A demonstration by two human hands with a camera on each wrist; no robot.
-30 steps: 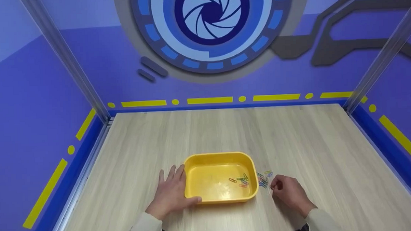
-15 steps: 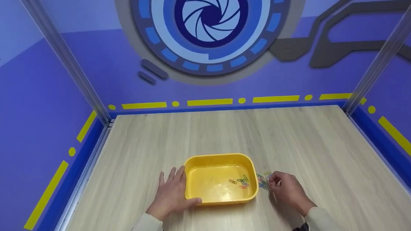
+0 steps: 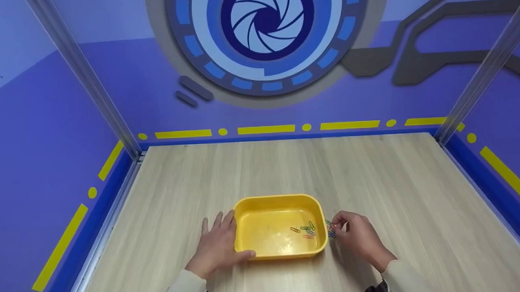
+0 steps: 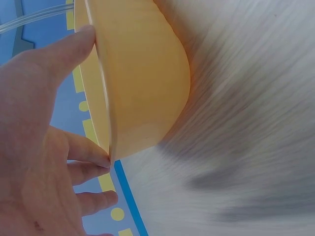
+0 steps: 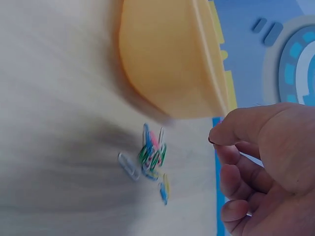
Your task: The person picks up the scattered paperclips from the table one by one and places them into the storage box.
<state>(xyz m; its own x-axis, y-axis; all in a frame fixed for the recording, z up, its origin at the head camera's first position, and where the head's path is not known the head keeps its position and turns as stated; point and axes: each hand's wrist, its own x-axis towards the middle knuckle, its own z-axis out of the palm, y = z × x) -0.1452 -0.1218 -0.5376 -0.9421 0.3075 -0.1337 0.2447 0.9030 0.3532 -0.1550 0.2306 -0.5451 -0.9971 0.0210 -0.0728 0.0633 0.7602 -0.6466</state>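
Note:
A yellow plastic tray (image 3: pixel 251 255) stands on the table with several coloured paper clips (image 3: pixel 308 233) in its right half. My left hand (image 3: pixel 216 244) rests against the tray's left end, thumb on the near rim and fingers spread along the side. In the left wrist view the thumb and fingertips touch the rim (image 4: pixel 104 83). Just right of the tray, my right hand (image 3: pixel 360 235) is raised over the table. Its thumb and forefinger pinch a small clip, almost wholly hidden; a pinkish bit shows at the fingertips. Below it lies a loose pile of paper clips (image 5: pixel 153 152).
The wood-grain table (image 3: pixel 278 167) reaches back to a blue-purple wall (image 3: pixel 119 90) with yellow dashes. Metal posts (image 3: pixel 89 91) rise at both back corners. A pale clip (image 5: pixel 128 166) lies slightly apart from the pile.
My right hand has risen from the clips and moved left toward the tray's right rim. My left hand and the tray have stayed in place.

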